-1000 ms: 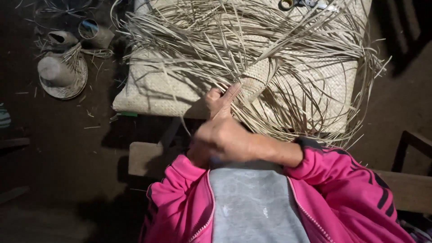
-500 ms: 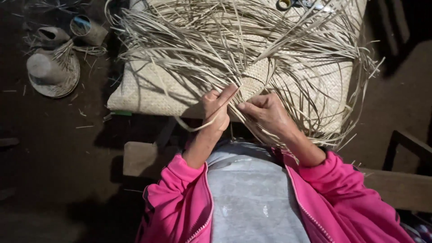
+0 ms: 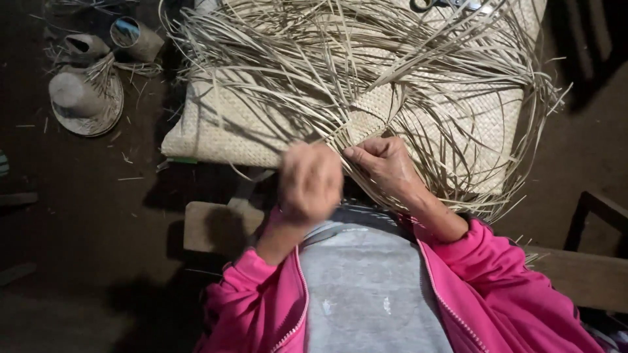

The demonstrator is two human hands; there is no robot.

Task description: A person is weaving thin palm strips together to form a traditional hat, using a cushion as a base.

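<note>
A half-woven piece of pale straw point(image 3: 373, 108) lies in front of me, with many long loose strands point(image 3: 314, 59) fanning out over a woven mat point(image 3: 216, 134). My right hand point(image 3: 386, 167) pinches strands at the near edge of the woven part. My left hand point(image 3: 311, 183) is blurred, curled beside it at the same edge, with strands at its fingers. Both sleeves are pink.
A finished straw hat point(image 3: 85, 101) lies on the dark floor at the far left, with two small woven pieces point(image 3: 137, 39) behind it. Scissors point(image 3: 445, 5) rest at the top edge. A wooden bench point(image 3: 216, 225) sits below me, a chair frame point(image 3: 602, 209) at right.
My hands, clasped together a second ago, have separated. The right one moved to the woven edge; the left dropped from raised fingers to a curled, moving position.
</note>
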